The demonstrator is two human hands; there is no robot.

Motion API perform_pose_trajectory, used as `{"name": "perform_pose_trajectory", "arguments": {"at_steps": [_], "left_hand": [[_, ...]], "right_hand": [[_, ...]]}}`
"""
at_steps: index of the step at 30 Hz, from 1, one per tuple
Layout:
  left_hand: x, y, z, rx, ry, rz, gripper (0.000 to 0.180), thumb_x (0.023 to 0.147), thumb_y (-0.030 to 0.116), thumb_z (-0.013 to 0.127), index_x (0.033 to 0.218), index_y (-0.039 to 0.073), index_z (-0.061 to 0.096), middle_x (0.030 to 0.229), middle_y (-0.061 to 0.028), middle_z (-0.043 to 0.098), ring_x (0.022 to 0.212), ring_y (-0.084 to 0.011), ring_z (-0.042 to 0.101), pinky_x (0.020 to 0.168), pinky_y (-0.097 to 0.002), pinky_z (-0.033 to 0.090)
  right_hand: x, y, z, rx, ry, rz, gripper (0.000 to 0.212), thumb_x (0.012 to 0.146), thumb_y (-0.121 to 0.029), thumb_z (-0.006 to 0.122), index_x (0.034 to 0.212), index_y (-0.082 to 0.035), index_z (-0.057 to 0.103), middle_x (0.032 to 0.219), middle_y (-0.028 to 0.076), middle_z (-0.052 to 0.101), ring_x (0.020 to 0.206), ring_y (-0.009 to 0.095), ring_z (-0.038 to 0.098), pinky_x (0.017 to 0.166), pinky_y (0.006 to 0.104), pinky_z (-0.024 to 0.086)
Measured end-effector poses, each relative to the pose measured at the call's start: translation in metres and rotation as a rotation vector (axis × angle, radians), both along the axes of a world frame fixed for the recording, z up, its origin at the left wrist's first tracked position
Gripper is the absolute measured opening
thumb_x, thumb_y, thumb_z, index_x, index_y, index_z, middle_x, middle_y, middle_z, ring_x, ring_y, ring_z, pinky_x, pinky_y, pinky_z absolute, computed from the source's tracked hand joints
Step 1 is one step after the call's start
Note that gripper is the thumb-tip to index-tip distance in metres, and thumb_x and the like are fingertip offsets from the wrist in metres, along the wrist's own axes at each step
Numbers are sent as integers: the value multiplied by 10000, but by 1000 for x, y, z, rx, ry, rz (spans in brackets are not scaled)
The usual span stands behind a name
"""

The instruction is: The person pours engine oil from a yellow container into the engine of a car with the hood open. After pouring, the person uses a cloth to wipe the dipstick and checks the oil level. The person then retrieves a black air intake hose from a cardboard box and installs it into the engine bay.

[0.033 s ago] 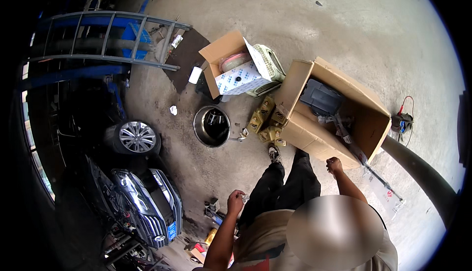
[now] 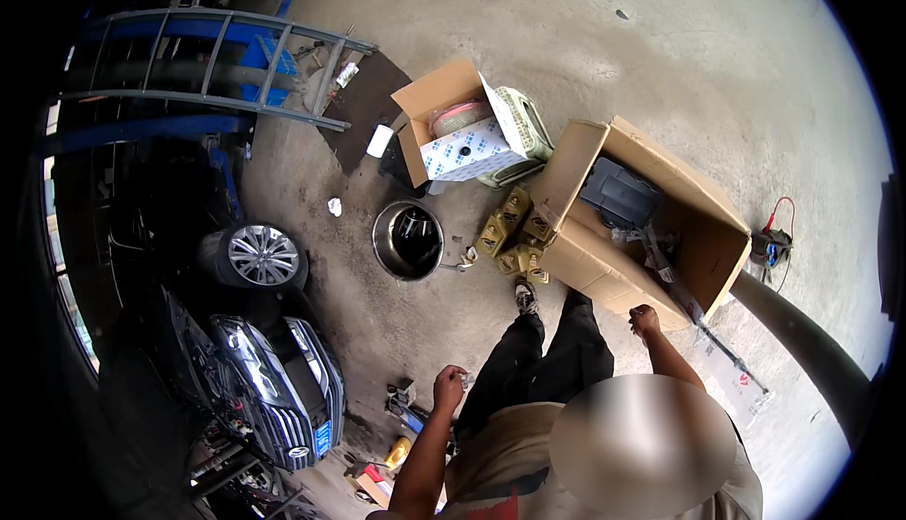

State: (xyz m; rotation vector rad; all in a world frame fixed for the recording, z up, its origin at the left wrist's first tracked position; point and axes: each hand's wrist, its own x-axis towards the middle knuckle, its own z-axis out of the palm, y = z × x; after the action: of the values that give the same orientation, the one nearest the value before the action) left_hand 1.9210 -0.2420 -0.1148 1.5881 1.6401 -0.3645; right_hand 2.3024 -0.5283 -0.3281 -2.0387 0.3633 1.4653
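My left hand (image 2: 450, 387) hangs beside my left thigh, fingers curled. A small pale thing shows at its fingertips, too small to name. Over by the near side of the large cardboard box (image 2: 604, 267), my right hand (image 2: 645, 320) is closed; whatever may be in it is hidden. Inside that box lie a black plastic case (image 2: 619, 193) and a long strip-like part (image 2: 661, 260) in clear wrap, which sticks out past the box's near right corner. Several gold bottles (image 2: 510, 237) stand against the box's left side, just beyond my shoe (image 2: 526, 298).
A metal bucket (image 2: 377, 248) with dark contents stands left of the bottles. Beyond it are a smaller open carton (image 2: 467, 154) and a ladder (image 2: 212, 67). A dark car front (image 2: 283, 397) and wheel (image 2: 265, 257) are at left. A thick dark post (image 2: 802, 341) rises at right.
The view has shifted slightly, so the floor objects sit a little differently in the picture. Both hands keep nearly the same places and stay closed.
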Motion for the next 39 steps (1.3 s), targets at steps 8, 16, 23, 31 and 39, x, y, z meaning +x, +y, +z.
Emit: {"name": "perform_pose_trajectory", "arguments": {"at_steps": [8,16,23,31,39], "left_hand": [[-28,-21,-19,-16,-93,284,186,886,48,472,902,53,657,864,-93,644,700,-181,629,475,-300,549],[-12,-4,-22,-40,-102,95,239,855,-26,460,1015,32,629,856,-104,599,734,-174,610,552,-291,568],[-32,-21,-34,-32,-133,277,214,845,-23,505,1006,37,633,849,-108,607,686,-175,587,554,-294,553],[-95,-45,-72,-145,62,313,240,853,-29,454,1008,40,622,1031,-98,611,827,-182,607,598,-278,552],[-131,-80,-152,-317,301,517,172,879,58,469,978,0,597,848,-119,660,694,-180,642,512,-279,526]], "right_hand": [[73,1,3,2,-200,147,200,876,-185,545,740,-49,598,596,34,579,469,124,536,427,283,426],[36,60,55,21,-78,132,223,873,-228,596,891,-5,595,677,58,590,512,122,523,453,277,430],[14,67,8,-53,-305,560,278,836,-316,572,965,-85,659,987,210,661,977,388,618,856,433,491],[82,124,-155,-154,-511,682,277,862,-322,513,1014,-167,685,1048,203,650,1016,380,611,882,441,496],[116,162,-337,-401,-718,1213,353,914,-286,453,1150,-80,616,1267,183,557,1110,319,589,918,412,480]]}}
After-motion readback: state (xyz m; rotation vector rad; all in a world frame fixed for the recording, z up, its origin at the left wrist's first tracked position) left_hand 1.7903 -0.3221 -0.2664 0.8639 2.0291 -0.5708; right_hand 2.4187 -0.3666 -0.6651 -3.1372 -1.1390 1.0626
